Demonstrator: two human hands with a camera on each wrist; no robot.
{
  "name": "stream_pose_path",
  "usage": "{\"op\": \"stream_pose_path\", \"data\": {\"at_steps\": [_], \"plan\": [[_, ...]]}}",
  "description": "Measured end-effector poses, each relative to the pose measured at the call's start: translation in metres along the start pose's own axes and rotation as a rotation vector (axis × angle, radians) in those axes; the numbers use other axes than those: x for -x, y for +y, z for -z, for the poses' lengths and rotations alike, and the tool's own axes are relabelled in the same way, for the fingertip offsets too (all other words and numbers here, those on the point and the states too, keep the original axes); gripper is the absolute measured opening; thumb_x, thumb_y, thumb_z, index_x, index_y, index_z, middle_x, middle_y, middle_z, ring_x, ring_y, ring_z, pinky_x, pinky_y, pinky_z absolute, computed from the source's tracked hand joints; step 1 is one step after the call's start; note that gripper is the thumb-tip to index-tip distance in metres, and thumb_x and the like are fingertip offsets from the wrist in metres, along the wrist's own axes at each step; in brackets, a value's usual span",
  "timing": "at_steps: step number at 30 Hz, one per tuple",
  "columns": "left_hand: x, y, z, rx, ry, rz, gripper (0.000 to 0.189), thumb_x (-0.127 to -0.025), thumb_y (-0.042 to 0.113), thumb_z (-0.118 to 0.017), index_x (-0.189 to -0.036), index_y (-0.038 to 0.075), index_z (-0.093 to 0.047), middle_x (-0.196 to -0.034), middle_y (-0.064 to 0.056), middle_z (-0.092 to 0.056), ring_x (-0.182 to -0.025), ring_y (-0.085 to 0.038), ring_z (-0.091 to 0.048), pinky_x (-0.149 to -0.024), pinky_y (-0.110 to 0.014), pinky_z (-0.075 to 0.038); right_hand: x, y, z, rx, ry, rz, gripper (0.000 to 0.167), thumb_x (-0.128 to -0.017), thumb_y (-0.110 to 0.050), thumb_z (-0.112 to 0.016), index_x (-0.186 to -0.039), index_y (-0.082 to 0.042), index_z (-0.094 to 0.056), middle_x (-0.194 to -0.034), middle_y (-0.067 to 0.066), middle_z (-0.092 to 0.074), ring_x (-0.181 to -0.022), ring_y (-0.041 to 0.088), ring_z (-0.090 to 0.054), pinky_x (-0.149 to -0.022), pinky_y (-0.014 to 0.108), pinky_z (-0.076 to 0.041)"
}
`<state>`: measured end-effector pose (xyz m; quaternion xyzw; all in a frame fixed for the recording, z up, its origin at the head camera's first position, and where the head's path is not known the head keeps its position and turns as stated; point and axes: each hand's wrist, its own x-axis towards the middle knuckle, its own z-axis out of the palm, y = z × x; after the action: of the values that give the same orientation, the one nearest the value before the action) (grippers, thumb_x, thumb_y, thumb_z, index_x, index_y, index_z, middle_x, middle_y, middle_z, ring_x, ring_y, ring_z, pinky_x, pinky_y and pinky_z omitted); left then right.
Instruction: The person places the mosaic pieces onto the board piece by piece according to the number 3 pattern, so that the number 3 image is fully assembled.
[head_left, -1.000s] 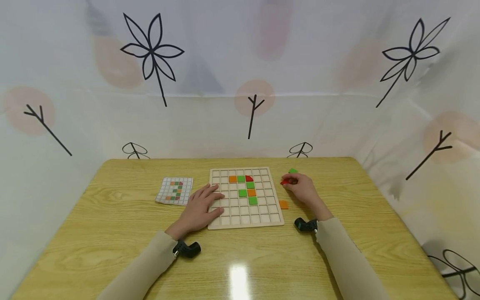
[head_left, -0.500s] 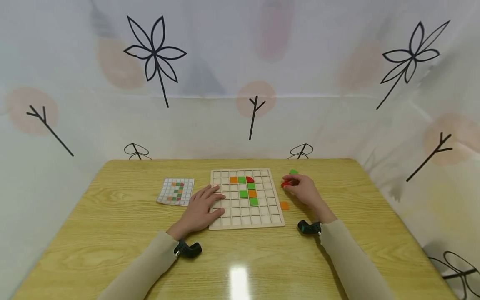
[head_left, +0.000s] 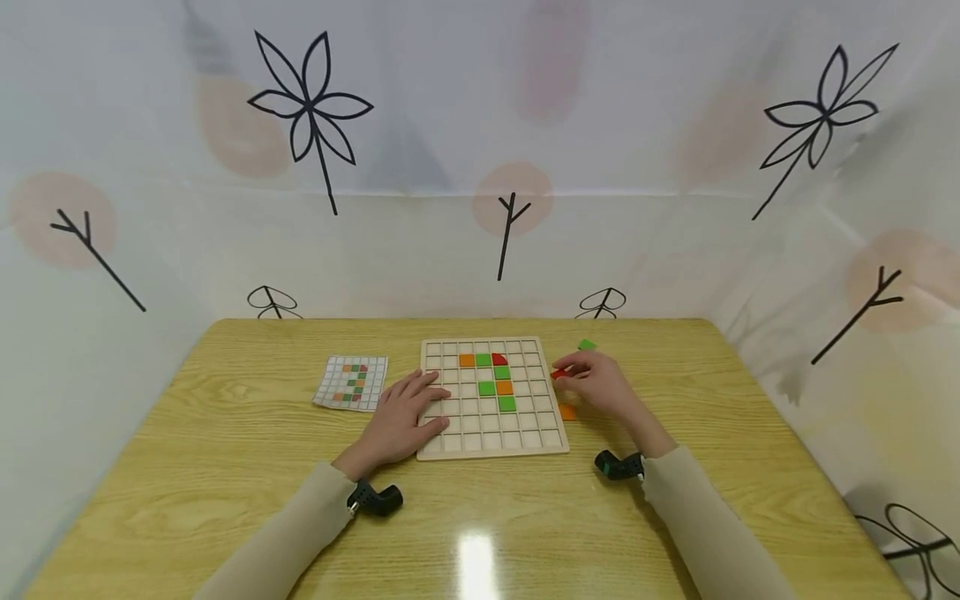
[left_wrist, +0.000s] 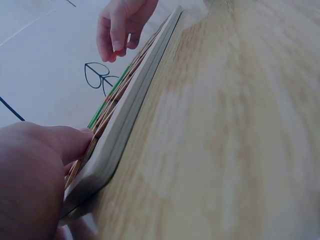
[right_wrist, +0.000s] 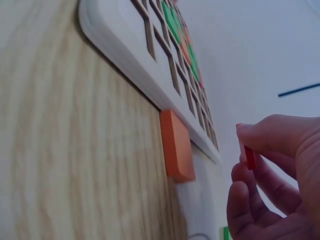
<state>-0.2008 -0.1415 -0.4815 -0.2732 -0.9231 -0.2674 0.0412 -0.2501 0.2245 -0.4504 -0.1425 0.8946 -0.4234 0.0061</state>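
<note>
A pale wooden grid board [head_left: 528, 421] lies mid-table, with orange, green and red tiles set in some of its cells. My left hand [head_left: 401, 421] rests on the board's left edge, fingers spread and fairly straight. At the board's right edge my right hand [head_left: 600, 383] pinches a red tile [head_left: 560, 375] between thumb and fingers. In the right wrist view that red tile [right_wrist: 250, 156] is held clear of the table, tilted. An orange tile [right_wrist: 177, 145] lies against the board's side, below the right hand.
Left of the board lies a printed grid card [head_left: 350, 383] with a coloured pattern. A loose green tile [head_left: 587, 344] sits on the table [head_left: 300, 475] beyond the right hand. Patterned white cloth [head_left: 420, 250] hangs behind the table and at its sides.
My right hand has moved left with the red tile, from the table beside the board to the board's right edge. The left hand has stayed in place.
</note>
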Motion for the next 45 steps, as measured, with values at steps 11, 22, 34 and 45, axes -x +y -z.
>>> {"op": "stream_pose_path", "data": {"at_steps": [11, 22, 34, 45], "plan": [[0.0, 0.0, 0.0, -0.001, -0.004, -0.001, 0.044, -0.1, 0.042, -0.057, -0.137, 0.018, -0.06, -0.159, -0.009, -0.034, -0.149, -0.034, -0.019, -0.112, -0.062, -0.017, 0.005, -0.016, -0.019, 0.048, -0.095, 0.123, 0.015, -0.089, -0.007, -0.075, -0.104, -0.005, -0.076, -0.105, 0.006, -0.066, -0.09, 0.02, -0.063, -0.081, 0.037, -0.055], [0.0, 0.001, 0.001, -0.002, -0.006, -0.003, 0.044, -0.101, 0.042, -0.057, -0.138, 0.018, -0.059, -0.159, -0.009, -0.034, -0.149, -0.035, -0.02, -0.112, -0.062, -0.017, 0.012, -0.035, -0.035, 0.082, -0.201, 0.218, 0.013, -0.089, -0.009, -0.075, -0.101, -0.011, -0.077, -0.101, -0.001, -0.066, -0.085, 0.016, -0.058, -0.074, 0.031, -0.051], [0.001, 0.001, 0.0, 0.006, -0.005, -0.001, 0.044, -0.1, 0.041, -0.057, -0.138, 0.018, -0.059, -0.159, -0.01, -0.034, -0.149, -0.034, -0.019, -0.112, -0.062, -0.017, 0.018, -0.043, -0.048, 0.05, -0.259, 0.255, 0.011, -0.087, -0.009, -0.078, -0.098, -0.012, -0.076, -0.101, -0.003, -0.065, -0.085, 0.013, -0.06, -0.074, 0.028, -0.052], [0.0, -0.001, 0.0, -0.005, -0.002, -0.009, 0.044, -0.101, 0.042, -0.057, -0.138, 0.017, -0.059, -0.158, -0.01, -0.034, -0.148, -0.035, -0.02, -0.112, -0.063, -0.018, 0.016, -0.041, -0.051, 0.054, -0.238, 0.266, 0.009, -0.085, -0.006, -0.079, -0.086, -0.014, -0.077, -0.096, -0.005, -0.066, -0.086, 0.013, -0.06, -0.073, 0.028, -0.051]]}}
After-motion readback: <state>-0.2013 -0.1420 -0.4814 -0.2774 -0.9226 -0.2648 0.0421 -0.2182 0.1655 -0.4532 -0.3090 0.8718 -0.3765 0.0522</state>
